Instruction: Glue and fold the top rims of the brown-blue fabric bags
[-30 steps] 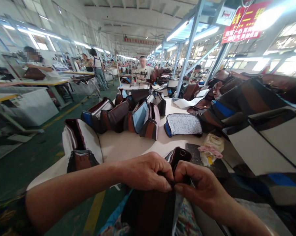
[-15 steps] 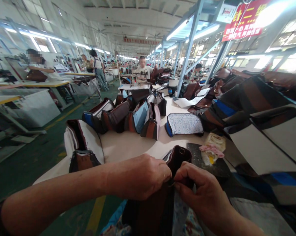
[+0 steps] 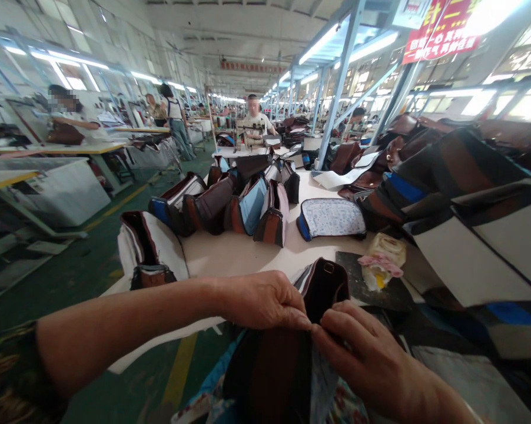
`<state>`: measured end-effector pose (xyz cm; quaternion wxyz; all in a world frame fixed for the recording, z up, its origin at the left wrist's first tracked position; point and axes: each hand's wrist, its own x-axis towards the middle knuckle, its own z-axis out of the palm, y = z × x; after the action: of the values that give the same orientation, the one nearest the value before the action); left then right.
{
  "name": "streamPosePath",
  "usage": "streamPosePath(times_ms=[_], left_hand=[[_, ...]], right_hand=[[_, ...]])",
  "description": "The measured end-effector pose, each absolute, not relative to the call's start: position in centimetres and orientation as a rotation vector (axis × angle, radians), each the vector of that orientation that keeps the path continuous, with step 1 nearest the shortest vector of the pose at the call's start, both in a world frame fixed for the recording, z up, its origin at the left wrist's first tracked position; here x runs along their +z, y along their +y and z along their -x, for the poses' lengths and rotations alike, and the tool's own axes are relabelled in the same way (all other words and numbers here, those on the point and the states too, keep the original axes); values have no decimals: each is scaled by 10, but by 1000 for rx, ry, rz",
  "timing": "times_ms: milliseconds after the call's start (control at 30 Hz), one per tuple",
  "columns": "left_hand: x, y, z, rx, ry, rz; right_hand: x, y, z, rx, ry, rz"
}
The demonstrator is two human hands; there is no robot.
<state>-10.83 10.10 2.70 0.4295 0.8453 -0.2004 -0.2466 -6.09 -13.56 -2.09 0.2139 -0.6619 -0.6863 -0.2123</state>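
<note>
A dark bag point(image 3: 272, 371) with a brown stripe stands close to my body, its open mouth facing up and away. The maroon inside and a small metal ring-shaped fitting point(image 3: 329, 267) show in the opening. My left hand point(image 3: 265, 300) comes across from the left and pinches the near rim of the bag. Right beside it, my right hand point(image 3: 365, 341) grips the same rim, its thumb and fingertips almost touching my left thumb. Whatever small part lies between the fingertips is hidden. A patterned pale lining shows below my right hand.
Several open bags point(image 3: 208, 203) stand on the pale table point(image 3: 221, 259). A floral-lined piece point(image 3: 334, 218) lies beyond my hands. A plastic bag with pink cloth point(image 3: 382, 262) rests on a dark board point(image 3: 351, 271). Stacked bag pieces point(image 3: 468, 176) crowd the right. A co-worker point(image 3: 254, 123) sits ahead.
My left hand has risen slightly and its thumb now lies along the rim. My right hand has turned over, with its fingers laid across the edge. The bag stays roughly in place.
</note>
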Motion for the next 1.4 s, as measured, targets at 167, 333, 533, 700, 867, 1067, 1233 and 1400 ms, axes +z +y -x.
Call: streamPosePath(times_ms=[167, 333, 533, 700, 867, 1067, 1233, 1400], left_hand=[[29, 95, 114, -412, -648, -2182], [32, 89, 114, -277, -800, -2242], [21, 91, 114, -219, -808, -2244], [27, 96, 116, -235, -761, -2128], [35, 83, 112, -84, -681, -2295], [25, 31, 77, 160, -597, -2382], [55, -20, 70, 278, -685, -2187], [93, -32, 72, 461, -839, -1938]], right_hand=[[-21, -146, 51, -62, -1418, 1710], [0, -139, 39, 504, -1359, 1745], [-9, -121, 43, 39, -1667, 1741], [-21, -137, 37, 96, -1291, 1690], [-22, -160, 68, 15, -966, 1795], [-37, -161, 97, 336, -757, 1830], [-16, -220, 84, -42, -573, 1856], [13, -302, 87, -194, -80, 1681]])
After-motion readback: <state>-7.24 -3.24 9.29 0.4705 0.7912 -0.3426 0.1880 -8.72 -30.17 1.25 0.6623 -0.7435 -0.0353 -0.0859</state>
